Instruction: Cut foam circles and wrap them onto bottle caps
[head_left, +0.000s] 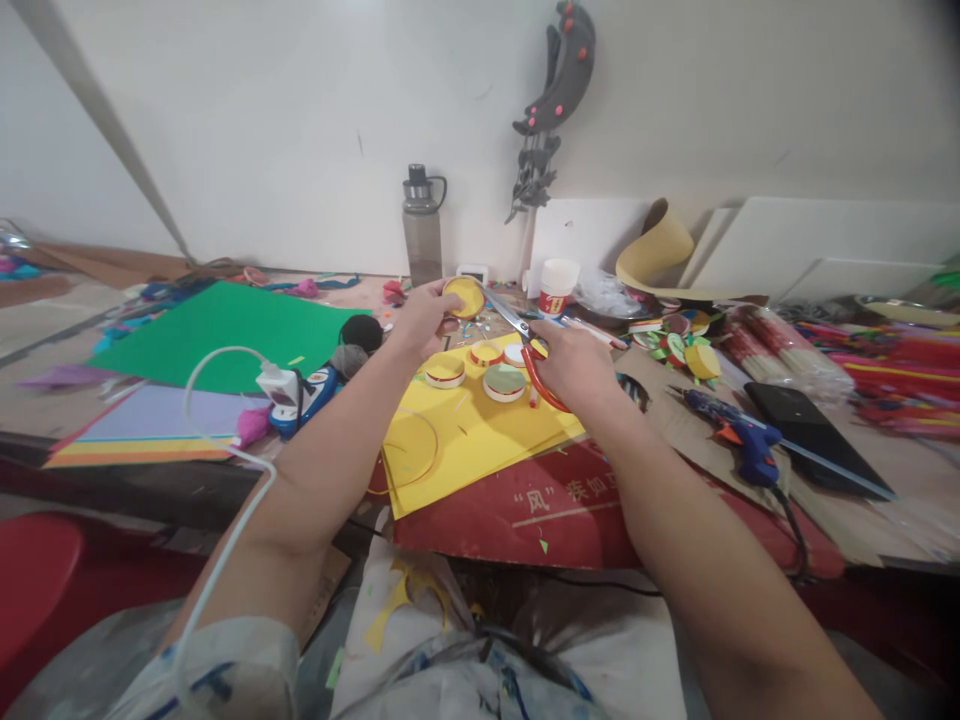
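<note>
My left hand [424, 318] is closed on a small yellow paper disc [463, 297], held up over the table. My right hand [574, 365] grips red-handled scissors [517, 335], whose blades point up and left and reach the disc's right edge. Below both hands lies a yellow paper sheet [465, 440] with a circle marked on it at its left. On that sheet sit several round rings with red and white rims [504, 382].
A green sheet [225, 335] and stacked coloured paper [142, 430] lie at the left, with a white cable and charger [276, 385]. A grey bottle [422, 225] stands at the back. A blue glue gun [739, 440], a black phone [814, 435] and craft clutter fill the right.
</note>
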